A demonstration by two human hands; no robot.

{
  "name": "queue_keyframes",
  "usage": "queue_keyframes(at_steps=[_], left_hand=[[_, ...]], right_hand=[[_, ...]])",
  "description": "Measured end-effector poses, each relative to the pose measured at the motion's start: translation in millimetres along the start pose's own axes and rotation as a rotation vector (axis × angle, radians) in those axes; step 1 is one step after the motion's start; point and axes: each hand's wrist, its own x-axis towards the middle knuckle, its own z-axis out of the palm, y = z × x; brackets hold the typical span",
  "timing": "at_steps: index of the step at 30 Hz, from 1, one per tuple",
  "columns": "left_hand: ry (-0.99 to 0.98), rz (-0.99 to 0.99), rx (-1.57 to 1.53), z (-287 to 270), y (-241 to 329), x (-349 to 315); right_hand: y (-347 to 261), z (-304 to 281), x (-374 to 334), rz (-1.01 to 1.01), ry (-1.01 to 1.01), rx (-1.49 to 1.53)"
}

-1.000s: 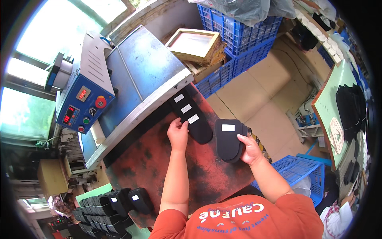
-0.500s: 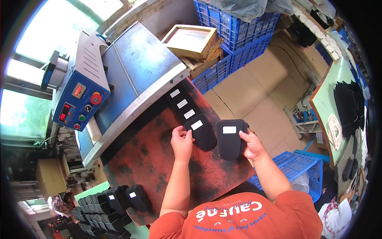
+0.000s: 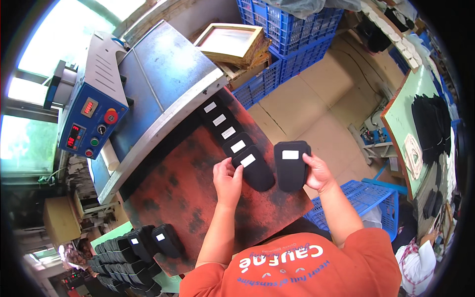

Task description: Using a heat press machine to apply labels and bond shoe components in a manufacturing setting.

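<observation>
My right hand grips a small stack of black pads by its right side, thumb on top. These pads have rounded corners, and the top one bears a white label. My left hand is beside the nearest black pad of an overlapping row, fingers slightly apart. Its thumb is at that pad's left edge; whether it touches is hard to see. Several white-labelled pads run from there toward the machine, each partly covering the one behind it. They lie along the right edge of a red-and-black stained board.
A heat press with a blue control box stands at the left. Piled black pads are at lower left. Blue crates and a wooden frame are behind; another blue crate is at right.
Another black pad now lies at the near end of the row, overlapping the previous one. My left fingers have loosened beside it. The stack in my right hand has shifted slightly up and right.
</observation>
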Motion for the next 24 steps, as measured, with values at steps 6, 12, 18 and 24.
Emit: queue_keyframes(at_steps=[6,12,18,24], left_hand=[[-0.308,-0.397,-0.597,-3.3,40.8,-22.4],[-0.194,-0.572,-0.551,-5.8,15.4,-32.9],[-0.157,-0.125,-0.209,2.4,27.5,-47.2],[-0.269,-0.418,-0.547,-5.5,49.6,-63.0]], right_hand=[[32.0,3.6,-2.9,0.016,0.065,-0.088],[-7.7,-22.2,-21.9,0.004,0.055,0.101],[23.7,7.4,-24.9,-0.029,0.078,-0.087],[36.7,12.2,-28.0,0.097,0.018,-0.017]])
